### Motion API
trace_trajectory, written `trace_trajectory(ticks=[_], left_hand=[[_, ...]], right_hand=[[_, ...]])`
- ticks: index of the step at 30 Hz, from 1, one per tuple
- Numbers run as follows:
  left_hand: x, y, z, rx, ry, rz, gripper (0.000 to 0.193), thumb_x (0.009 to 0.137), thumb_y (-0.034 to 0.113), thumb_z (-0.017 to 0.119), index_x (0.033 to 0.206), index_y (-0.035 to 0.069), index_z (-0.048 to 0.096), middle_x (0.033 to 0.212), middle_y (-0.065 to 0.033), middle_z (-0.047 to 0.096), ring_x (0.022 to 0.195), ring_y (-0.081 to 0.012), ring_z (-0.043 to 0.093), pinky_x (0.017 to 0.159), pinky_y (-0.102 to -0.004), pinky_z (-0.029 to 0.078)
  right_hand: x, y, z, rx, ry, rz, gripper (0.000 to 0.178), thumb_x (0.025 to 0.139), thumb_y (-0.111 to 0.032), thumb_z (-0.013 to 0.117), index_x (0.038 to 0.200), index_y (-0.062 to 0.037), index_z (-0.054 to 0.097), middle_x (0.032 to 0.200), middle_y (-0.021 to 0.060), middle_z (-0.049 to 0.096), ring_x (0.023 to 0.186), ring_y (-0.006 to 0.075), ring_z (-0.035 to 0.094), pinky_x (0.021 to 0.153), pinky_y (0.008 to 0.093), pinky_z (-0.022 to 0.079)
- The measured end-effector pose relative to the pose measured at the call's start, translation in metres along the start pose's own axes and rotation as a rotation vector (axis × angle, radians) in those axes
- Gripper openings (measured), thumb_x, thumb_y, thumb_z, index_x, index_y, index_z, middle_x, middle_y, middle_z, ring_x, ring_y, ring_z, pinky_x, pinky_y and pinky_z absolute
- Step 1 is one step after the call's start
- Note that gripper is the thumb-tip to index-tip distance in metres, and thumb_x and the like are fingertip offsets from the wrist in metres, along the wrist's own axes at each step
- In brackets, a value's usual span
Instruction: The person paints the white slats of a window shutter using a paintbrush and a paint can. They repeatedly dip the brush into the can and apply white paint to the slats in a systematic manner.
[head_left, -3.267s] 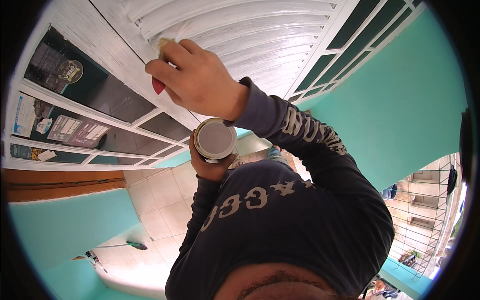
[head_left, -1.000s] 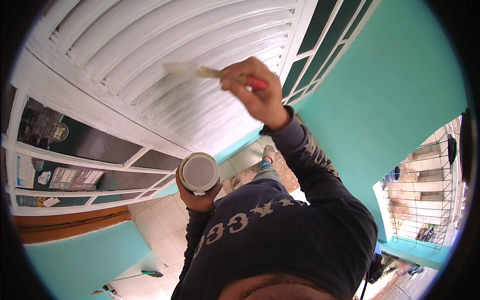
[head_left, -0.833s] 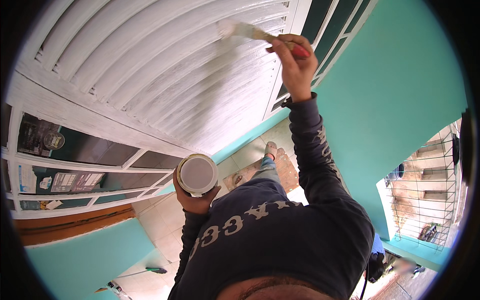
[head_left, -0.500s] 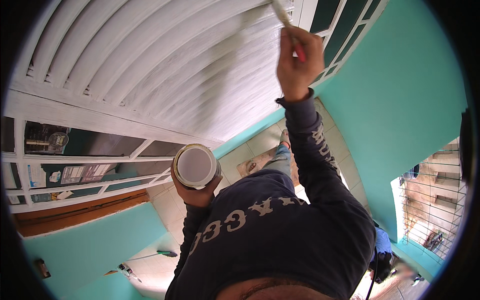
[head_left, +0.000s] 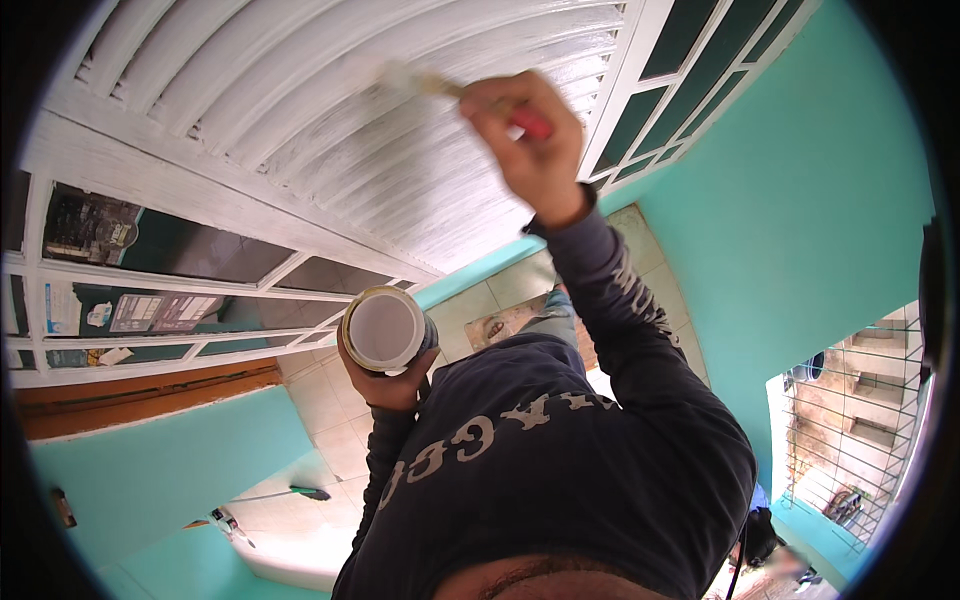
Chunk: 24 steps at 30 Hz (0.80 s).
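My right hand (head_left: pixel 525 140) is raised and grips a paintbrush (head_left: pixel 440 88) by its red handle, the blurred bristles lying against the white slatted door (head_left: pixel 330 120). My left hand (head_left: pixel 385 375) holds a round paint can (head_left: pixel 383 328) from below, close to my chest, its open top showing pale paint. I wear a dark long-sleeved top with pale lettering (head_left: pixel 560 450).
White-framed glass panes (head_left: pixel 170 260) run beside the door on the left, more dark panes (head_left: pixel 700 60) on the right. Turquoise walls (head_left: pixel 800 220) enclose a pale tiled floor (head_left: pixel 330 430). A metal grille (head_left: pixel 860 400) stands at the right. A long-handled tool (head_left: pixel 275 493) lies on the floor.
My right hand swept the brush up the slats toward the door's top, then came back down and leftward. The can in my left hand stayed near my chest.
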<state>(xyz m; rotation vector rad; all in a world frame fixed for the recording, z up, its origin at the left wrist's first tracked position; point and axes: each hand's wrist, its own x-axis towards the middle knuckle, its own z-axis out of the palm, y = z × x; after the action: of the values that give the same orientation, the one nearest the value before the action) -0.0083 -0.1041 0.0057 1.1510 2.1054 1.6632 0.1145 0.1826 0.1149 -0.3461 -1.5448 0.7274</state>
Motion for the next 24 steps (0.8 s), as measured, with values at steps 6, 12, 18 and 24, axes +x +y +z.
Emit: trace_trajectory(ticks=[6, 12, 18, 24], left_hand=[[-0.006, -0.010, -0.003, -0.041, 0.035, -0.037, 0.120, 0.052, 0.020, 0.099, 0.149, 0.000, 0.031, 0.137, -0.0169, 0.053, 0.125, -0.0292, 0.055, 0.105, -0.0429, 0.047], [-0.012, -0.005, -0.009, -0.066, 0.060, -0.098, 0.120, 0.052, 0.023, 0.099, 0.149, 0.001, 0.031, 0.138, -0.0166, 0.053, 0.126, -0.0296, 0.054, 0.107, -0.0429, 0.046], [-0.002, -0.006, -0.013, -0.028, 0.033, -0.030, 0.119, 0.051, 0.024, 0.098, 0.148, 0.001, 0.032, 0.138, -0.0165, 0.052, 0.127, -0.0299, 0.054, 0.108, -0.0437, 0.045], [-0.003, -0.006, -0.009, -0.036, 0.063, -0.006, 0.117, 0.050, 0.025, 0.100, 0.145, 0.001, 0.036, 0.134, -0.0142, 0.055, 0.123, -0.0280, 0.057, 0.105, -0.0422, 0.047]], right_hand=[[0.011, 0.018, -0.049, 0.100, 0.400, 0.086, 0.015, 0.086, -0.001, 0.075, 0.098, 0.0016, 0.066, 0.089, 0.0075, 0.069, 0.079, 0.0122, 0.066, 0.071, 0.0236, 0.052], [-0.019, 0.015, -0.018, -0.589, 0.513, -0.273, 0.021, 0.081, 0.009, 0.070, 0.096, -0.0038, 0.063, 0.092, 0.0082, 0.063, 0.083, 0.0243, 0.062, 0.069, 0.0355, 0.051], [-0.031, -0.016, 0.048, -0.174, 0.095, -0.334, 0.031, 0.067, 0.010, 0.074, 0.092, -0.0056, 0.066, 0.090, 0.0126, 0.058, 0.087, 0.0334, 0.062, 0.072, 0.0390, 0.052], [-0.036, -0.023, 0.011, -0.422, 0.446, -0.158, 0.025, 0.077, 0.013, 0.067, 0.096, -0.0026, 0.063, 0.093, 0.0149, 0.061, 0.087, 0.0296, 0.063, 0.071, 0.0354, 0.050]])
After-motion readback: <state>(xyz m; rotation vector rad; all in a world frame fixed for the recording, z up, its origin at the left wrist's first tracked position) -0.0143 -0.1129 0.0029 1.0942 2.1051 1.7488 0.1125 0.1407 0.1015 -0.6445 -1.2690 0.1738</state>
